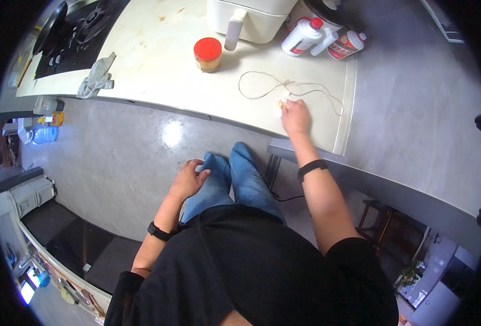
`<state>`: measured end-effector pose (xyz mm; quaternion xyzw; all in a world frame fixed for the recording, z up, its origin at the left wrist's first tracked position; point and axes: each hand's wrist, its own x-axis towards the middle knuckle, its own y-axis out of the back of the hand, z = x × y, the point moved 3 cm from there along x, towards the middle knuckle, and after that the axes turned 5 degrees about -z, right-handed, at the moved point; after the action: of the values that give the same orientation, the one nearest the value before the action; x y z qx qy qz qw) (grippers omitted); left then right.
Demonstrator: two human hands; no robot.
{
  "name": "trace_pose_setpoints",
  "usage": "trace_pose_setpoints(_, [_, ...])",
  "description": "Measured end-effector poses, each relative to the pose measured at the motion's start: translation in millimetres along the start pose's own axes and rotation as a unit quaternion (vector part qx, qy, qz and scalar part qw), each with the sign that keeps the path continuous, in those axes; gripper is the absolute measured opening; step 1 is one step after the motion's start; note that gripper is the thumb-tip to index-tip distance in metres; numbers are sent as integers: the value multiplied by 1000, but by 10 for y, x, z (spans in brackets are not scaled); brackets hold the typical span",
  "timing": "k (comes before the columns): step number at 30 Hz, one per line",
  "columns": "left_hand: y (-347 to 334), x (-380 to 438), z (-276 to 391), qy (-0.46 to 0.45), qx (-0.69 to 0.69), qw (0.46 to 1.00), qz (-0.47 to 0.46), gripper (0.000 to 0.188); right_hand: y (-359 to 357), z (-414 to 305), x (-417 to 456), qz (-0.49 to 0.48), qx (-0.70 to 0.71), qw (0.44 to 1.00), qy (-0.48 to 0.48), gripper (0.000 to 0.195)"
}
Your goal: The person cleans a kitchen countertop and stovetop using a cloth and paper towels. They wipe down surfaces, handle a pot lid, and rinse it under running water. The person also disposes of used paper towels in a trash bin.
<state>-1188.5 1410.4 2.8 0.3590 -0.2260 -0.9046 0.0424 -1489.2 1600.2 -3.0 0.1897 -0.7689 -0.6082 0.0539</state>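
Observation:
My right hand (296, 116) is on the pale countertop (151, 77) near its front edge, its fingers closed on a small crumpled white tissue-like piece (283, 102) with brownish marks. Just beyond those fingers lies a thin, light-coloured cord (261, 73) in two loops, gathered at the middle. My left hand (189, 179) hangs over the floor in front of my legs, fingers apart and curved, holding nothing. A jar with a red lid (208, 51) stands on the counter, left of the cord.
At the back stand a white air fryer (250, 20), a white bottle with a red cap (303, 36) and a red-and-white bottle (345, 45). A grey cloth (98, 77) hangs near the counter's edge, beside the black hob (79, 36). A grey surface (411, 106) adjoins the counter on the right.

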Motion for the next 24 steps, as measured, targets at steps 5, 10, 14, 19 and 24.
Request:
trace_pose_setpoints(5, [22, 80, 112, -18, 7, 1000, -14, 40, -79, -150, -69, -1, 16, 1000, 10, 24])
trace_pose_setpoints(10, [116, 135, 308, -50, -1, 999, -17, 40, 29, 471, 89, 11, 228, 969, -92, 20])
trace_pose_setpoints(14, [125, 229, 251, -70, 6, 997, -22, 39, -49, 1359, 128, 87, 280, 942, -164, 22])
trace_pose_setpoints(19, [123, 208, 190, -43, 12, 998, -39, 41, -187, 914, 34, 69, 198, 967, -142, 18])
trace_pose_setpoints(24, [127, 232, 191, -28, 17, 998, -61, 41, -253, -65, -36, 99, 242, 962, -81, 15])
